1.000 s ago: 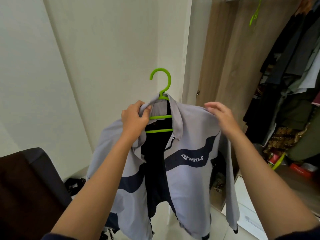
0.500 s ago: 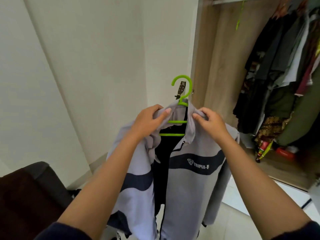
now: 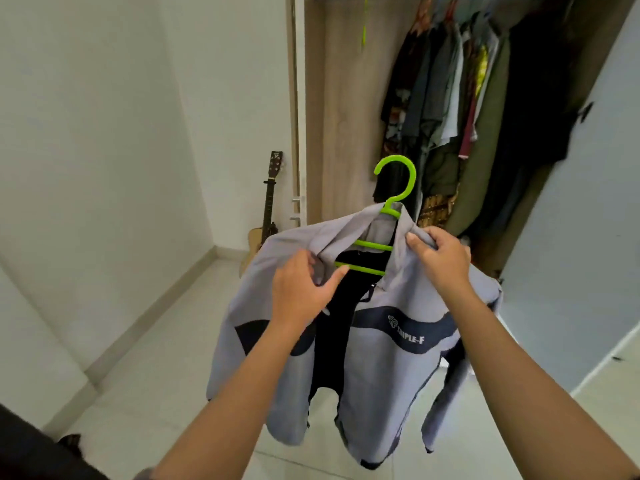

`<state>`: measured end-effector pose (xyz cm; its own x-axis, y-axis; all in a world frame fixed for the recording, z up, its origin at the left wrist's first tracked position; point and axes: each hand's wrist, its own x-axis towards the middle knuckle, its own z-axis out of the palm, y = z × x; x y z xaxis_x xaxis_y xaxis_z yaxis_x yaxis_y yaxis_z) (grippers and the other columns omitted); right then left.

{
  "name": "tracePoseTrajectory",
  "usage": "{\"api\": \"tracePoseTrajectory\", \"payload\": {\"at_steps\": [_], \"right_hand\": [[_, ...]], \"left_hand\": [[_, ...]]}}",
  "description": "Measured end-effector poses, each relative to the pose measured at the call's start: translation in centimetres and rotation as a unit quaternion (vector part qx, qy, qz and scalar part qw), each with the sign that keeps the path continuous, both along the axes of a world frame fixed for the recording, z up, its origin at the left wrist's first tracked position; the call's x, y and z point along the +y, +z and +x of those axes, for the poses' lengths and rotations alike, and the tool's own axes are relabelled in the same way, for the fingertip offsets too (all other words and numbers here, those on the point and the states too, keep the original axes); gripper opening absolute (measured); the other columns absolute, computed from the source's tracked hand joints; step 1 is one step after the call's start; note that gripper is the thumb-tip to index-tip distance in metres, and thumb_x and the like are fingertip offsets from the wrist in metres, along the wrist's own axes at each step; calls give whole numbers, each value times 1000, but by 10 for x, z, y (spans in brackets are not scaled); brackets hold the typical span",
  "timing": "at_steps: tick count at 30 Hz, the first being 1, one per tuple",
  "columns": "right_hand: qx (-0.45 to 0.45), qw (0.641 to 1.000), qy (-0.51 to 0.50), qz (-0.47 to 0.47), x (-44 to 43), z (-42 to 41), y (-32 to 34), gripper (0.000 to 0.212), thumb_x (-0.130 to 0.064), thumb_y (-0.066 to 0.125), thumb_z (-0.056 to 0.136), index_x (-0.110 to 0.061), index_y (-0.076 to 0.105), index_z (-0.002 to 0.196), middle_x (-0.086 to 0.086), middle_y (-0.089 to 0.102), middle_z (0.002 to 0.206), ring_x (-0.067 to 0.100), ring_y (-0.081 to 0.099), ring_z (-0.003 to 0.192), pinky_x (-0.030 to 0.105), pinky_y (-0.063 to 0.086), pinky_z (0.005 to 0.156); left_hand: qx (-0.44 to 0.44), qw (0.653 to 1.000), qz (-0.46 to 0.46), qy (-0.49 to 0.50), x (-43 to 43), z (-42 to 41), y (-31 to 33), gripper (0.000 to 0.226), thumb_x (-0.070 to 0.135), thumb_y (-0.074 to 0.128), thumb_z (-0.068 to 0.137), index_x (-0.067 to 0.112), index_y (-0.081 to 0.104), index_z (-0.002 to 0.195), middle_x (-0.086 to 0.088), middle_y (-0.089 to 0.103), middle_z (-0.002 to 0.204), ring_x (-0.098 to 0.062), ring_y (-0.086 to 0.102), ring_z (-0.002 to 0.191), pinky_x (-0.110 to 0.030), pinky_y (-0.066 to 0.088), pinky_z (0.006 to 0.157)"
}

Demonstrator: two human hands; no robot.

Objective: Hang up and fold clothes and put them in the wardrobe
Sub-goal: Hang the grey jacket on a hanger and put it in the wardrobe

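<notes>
One grey-and-navy jacket (image 3: 381, 368) sits on its green hanger (image 3: 398, 188), held up before the open wardrobe (image 3: 346, 116): my left hand (image 3: 301, 289) grips its shoulder cloth, my right hand (image 3: 440, 258) pinches the collar. Hooking it beside the hung clothes (image 3: 450, 98) is yet to do, by my reckoning.

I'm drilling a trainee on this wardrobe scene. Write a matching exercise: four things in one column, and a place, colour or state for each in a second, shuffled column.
Things
1. hanger
2. jacket
3. guitar
4. hung clothes

Descriptions
A. leans against the wall, left of the wardrobe
B. grey with a dark band across the chest
C. inside the wardrobe, packed side by side
D. lime green

Pairs: 1-D, 2-B, 3-A, 4-C
</notes>
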<state>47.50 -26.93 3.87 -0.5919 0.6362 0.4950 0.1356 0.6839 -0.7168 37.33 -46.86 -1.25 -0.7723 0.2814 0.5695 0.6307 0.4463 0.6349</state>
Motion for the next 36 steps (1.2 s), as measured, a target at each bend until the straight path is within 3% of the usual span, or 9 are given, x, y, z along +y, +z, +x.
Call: {"api": "tracePoseTrajectory", "payload": {"at_steps": [3,8,14,20,23,27,31,34,36], "right_hand": [[-3,999,-45,-15,6,18,1,25,-33,58,91,-17,55,71,-6,47,60,27,51,80,34,26,82],[4,994,-105,-17,19,40,8,27,-36,57,90,-17,57,71,-5,51,61,29,53,79,41,34,88],[-24,984,-176,23,39,46,8,34,-37,51,92,-20,47,63,-2,48,58,25,49,70,33,25,79],[-15,988,-156,7,81,47,12,28,-35,52,93,-16,57,74,-1,51,62,23,49,72,33,24,83],[3,989,-148,-25,108,43,17,30,-39,55,89,-15,58,73,-3,50,60,25,52,75,36,30,82],[39,988,-132,-68,148,40,21,43,-50,48,73,-10,60,75,0,51,61,24,52,73,44,39,86],[56,986,-124,-92,187,39,23,33,-50,49,70,-18,56,65,-3,50,58,22,50,70,46,38,88],[76,983,-128,-111,213,39,23,29,-48,51,68,-20,53,59,-5,48,55,21,48,69,45,38,90],[86,980,-135,-120,226,40,23,29,-47,51,67,-20,52,57,-5,46,53,21,46,66,42,37,86]], "left_hand": [[-25,999,-31,-8,35,14,2,55,69,60,73,17,48,85,4,54,76,-14,51,69,-27,39,57],[-70,997,-10,-40,73,16,19,16,18,41,97,7,53,94,-2,50,71,-21,52,65,-25,29,49],[-67,971,-27,-227,116,42,43,27,11,40,95,14,34,69,1,35,57,-14,32,52,-31,23,52],[-59,941,-46,-331,154,24,52,28,21,45,98,12,43,72,6,41,57,-8,36,53,-29,29,53],[-16,958,7,-288,165,4,53,33,37,49,95,15,52,70,5,51,60,-11,48,58,-34,41,60],[-37,979,151,-131,176,-37,33,32,45,54,86,14,58,96,1,54,95,-20,54,93,-42,49,84],[-79,994,61,-45,183,-81,14,56,59,62,77,24,48,119,2,46,120,-17,48,111,-38,42,96],[-123,978,87,-142,202,-85,21,10,36,57,92,27,54,91,7,53,90,1,52,81,-26,42,76],[-91,981,79,-149,217,-78,31,23,27,49,97,21,50,75,5,50,71,-2,44,62,-21,37,62]]}}
